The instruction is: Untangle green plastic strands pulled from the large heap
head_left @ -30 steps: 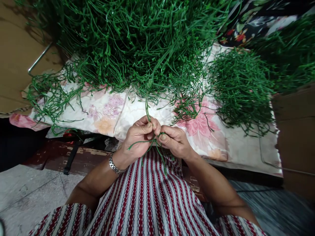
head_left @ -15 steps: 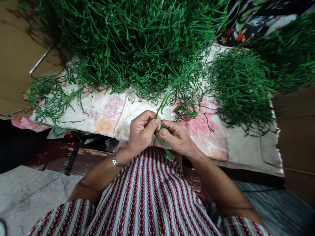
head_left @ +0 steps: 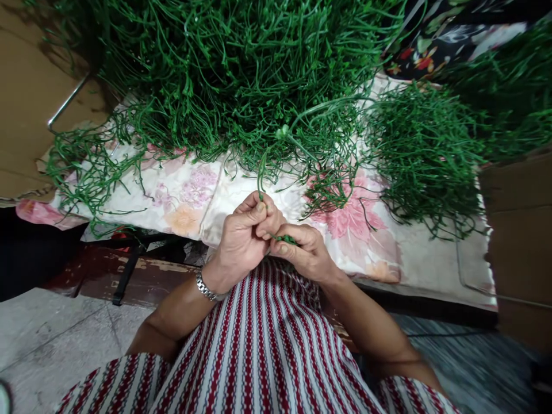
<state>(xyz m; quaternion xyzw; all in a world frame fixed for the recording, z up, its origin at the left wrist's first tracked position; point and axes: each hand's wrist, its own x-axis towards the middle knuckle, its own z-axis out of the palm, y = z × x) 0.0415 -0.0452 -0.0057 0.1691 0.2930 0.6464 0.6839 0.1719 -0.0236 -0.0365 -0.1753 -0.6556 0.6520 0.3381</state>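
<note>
My left hand (head_left: 245, 234), with a metal watch on the wrist, pinches a thin green plastic stem (head_left: 261, 172) between thumb and finger; its split tip points up, away from me. Touching it, my right hand (head_left: 307, 250) is closed on a small green leafy plastic piece (head_left: 286, 239). How the two pieces join is hidden by my fingers. Both hands are above the cloth's near edge, close to my striped top. Just beyond them, a longer stem with a pale knob (head_left: 282, 132) lies against a big heap of green plastic stems (head_left: 241, 75).
A flowered cloth (head_left: 181, 198) covers the work surface. Smaller stem piles lie at the left (head_left: 90, 172) and right (head_left: 431, 149). Cardboard (head_left: 34, 115) with a metal rod (head_left: 69, 100) stands at left, more cardboard (head_left: 517, 230) at right. Dark flowered fabric (head_left: 422, 54) is at top right.
Both hands have shifted slightly, and the stem in my left hand has moved left. My right hand has come lower, showing more of the leafy piece. A knobbed stem now shows before the heap.
</note>
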